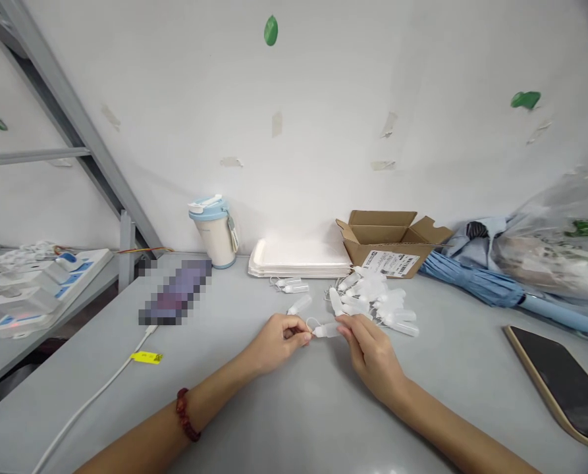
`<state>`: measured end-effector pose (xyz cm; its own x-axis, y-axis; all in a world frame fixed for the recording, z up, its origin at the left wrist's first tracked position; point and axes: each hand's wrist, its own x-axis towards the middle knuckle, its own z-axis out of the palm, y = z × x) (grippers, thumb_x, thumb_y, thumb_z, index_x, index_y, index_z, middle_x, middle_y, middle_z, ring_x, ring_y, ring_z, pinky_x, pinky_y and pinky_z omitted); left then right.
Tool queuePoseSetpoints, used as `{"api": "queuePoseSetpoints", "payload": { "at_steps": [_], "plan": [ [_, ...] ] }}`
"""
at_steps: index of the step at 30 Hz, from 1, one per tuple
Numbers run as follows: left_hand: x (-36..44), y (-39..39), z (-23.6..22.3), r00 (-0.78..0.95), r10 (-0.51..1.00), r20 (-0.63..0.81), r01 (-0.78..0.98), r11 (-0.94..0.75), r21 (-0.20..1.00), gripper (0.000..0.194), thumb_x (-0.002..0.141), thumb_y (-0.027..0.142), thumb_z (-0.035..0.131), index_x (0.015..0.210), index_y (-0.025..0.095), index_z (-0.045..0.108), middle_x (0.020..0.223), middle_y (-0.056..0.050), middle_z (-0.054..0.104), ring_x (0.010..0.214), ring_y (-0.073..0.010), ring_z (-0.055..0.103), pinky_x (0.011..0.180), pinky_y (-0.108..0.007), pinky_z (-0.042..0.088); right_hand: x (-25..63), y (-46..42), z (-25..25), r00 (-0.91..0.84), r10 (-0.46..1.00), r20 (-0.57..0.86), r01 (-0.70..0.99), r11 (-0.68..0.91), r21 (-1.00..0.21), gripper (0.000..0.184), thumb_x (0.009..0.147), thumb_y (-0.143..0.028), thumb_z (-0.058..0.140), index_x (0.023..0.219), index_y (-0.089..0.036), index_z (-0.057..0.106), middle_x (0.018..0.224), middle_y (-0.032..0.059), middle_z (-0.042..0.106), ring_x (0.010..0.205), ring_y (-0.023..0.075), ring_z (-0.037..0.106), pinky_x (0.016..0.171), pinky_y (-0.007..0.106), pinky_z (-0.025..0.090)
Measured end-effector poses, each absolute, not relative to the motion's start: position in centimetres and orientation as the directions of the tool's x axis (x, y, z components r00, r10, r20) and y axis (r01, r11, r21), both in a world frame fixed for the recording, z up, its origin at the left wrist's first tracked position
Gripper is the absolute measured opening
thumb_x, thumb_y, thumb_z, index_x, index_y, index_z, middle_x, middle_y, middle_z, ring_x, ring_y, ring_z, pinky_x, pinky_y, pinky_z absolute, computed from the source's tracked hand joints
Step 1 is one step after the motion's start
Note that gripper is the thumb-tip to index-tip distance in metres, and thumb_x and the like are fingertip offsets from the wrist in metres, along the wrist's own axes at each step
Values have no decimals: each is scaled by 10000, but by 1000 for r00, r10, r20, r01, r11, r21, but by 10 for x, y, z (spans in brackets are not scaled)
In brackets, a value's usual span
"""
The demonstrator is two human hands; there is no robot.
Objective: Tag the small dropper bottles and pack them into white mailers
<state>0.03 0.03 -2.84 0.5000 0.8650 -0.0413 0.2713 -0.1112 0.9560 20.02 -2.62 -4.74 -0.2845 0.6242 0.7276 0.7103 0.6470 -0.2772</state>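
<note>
Between my hands lies a small translucent dropper bottle (327,330), on its side just above the table, with a thin loop at its narrow end. The thumb and fingers of my left hand (280,341) pinch that narrow end; the exact tip is hidden. My right hand (373,352) is closed on the wider end. Just beyond my left hand rests a similar bottle (300,304). Past my right hand is a loose pile of such bottles (373,295), and a pair of bottles (294,287) lies farther back, near the envelopes.
A stack of white envelopes (301,258) and an open cardboard box (385,243) stand against the wall. To their left are a tumbler (217,234) and a blurred phone-like device (178,293) on a white cable (99,394). A blue umbrella (486,280) and phone (563,378) lie right.
</note>
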Motion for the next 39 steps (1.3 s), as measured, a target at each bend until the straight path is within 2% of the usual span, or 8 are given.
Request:
{"api": "queuePoseSetpoints", "payload": {
  "at_steps": [7,12,19,25,30,39],
  "plan": [
    [0,4,-28,494,868,-51,204,-59,977,202,748,337,579,706,141,601,659,-7,547,648,-132,487,622,-244,381,198,-26,-43,-257,648,717,681,648,-342,166,908,-158,403,1002,-175,538,754,61,597,668,167,569,573,277,475],
    [-2,7,-27,471,879,-78,164,-1,986,222,748,361,591,779,144,627,735,-22,582,692,-134,511,578,-224,386,200,-23,-37,-229,691,686,681,617,-395,153,902,-188,426,999,-192,544,804,68,623,708,179,594,586,287,482],
    [-4,9,-23,469,875,-119,173,41,984,288,726,366,629,899,138,653,819,-50,613,737,-147,526,572,-227,407,205,-21,-35,-179,756,629,709,542,-451,148,908,-237,427,965,-187,554,750,44,618,635,162,573,538,271,461],
    [-6,11,-27,453,887,-94,209,-3,978,279,787,404,557,751,141,642,698,-17,605,581,-97,481,566,-225,405,203,-23,-34,-190,772,606,693,543,-474,164,910,-265,427,964,-183,559,750,47,616,632,159,569,513,264,452],
    [-8,11,-30,455,884,-104,227,-2,974,291,773,403,574,774,129,672,678,-31,621,576,-108,493,558,-228,405,201,-25,-33,-224,769,599,667,569,-481,141,897,-274,458,934,-184,560,746,49,611,615,151,555,474,247,438],
    [-8,11,-27,483,869,-110,258,-21,966,278,781,377,553,734,130,671,661,-30,622,563,-103,484,562,-224,399,202,-24,-38,-276,745,607,656,608,-447,106,891,-240,469,923,-172,544,708,34,570,594,144,531,528,259,457]
  ]
}}
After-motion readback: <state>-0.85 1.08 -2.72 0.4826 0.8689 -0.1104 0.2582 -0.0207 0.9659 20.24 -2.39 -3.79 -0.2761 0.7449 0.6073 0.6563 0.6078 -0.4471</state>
